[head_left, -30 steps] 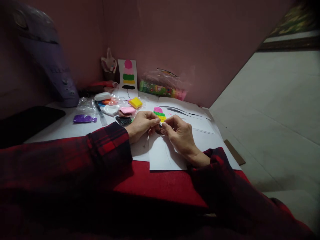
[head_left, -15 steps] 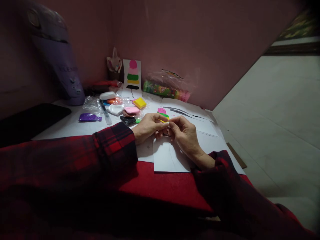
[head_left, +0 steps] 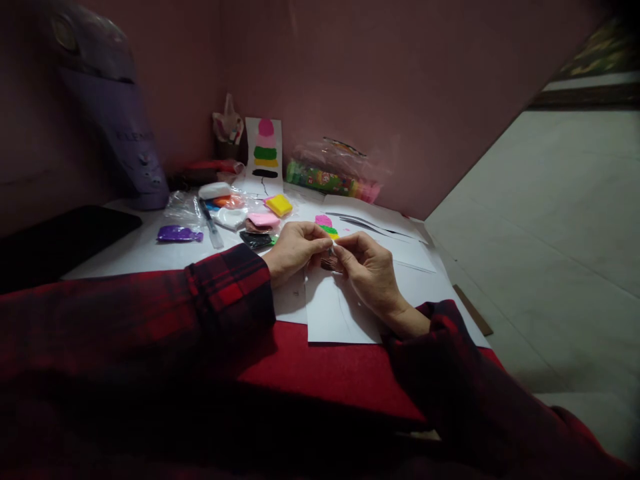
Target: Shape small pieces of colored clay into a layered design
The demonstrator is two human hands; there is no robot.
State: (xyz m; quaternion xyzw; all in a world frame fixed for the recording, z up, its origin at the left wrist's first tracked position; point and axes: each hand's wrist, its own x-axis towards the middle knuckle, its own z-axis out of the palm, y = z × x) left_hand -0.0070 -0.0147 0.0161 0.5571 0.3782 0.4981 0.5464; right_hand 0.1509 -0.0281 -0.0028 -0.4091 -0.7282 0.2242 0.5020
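1. Head view: the left hand (head_left: pixel 295 251) and the right hand (head_left: pixel 367 270) were brought together over a white sheet of paper (head_left: pixel 340 313) near the middle of the table, their fingertips meeting.
2. A small dark piece of clay (head_left: pixel 331 263) was pinched between the fingertips of both hands; its exact shape could not be made out in the dim light.
3. Both forearms were covered by red and black plaid sleeves (head_left: pixel 220 293), and were laid across the near edge of the table, where a red cloth (head_left: pixel 320 367) was seen.
4. Just beyond the hands, a small clay figure in pink, green and yellow layers (head_left: pixel 326 227) was laid on the paper.
5. To the left of the hands, a black clay piece (head_left: pixel 255 239), a pink block (head_left: pixel 263 220) and a yellow block (head_left: pixel 279 205) were grouped close together.
6. Farther left, a purple clay piece in wrapping (head_left: pixel 179 233) was seen, with a pen-like tool (head_left: pixel 210 217) lying beside it.
7. At the far wall, a card bearing stacked pink, green, yellow and black shapes (head_left: pixel 265 155) was propped upright.
8. To the right of the card, a clear packet of coloured clay sticks (head_left: pixel 330 179) was laid along the wall.
9. On the far left, a large purple object (head_left: pixel 120 127) was stood against the wall.
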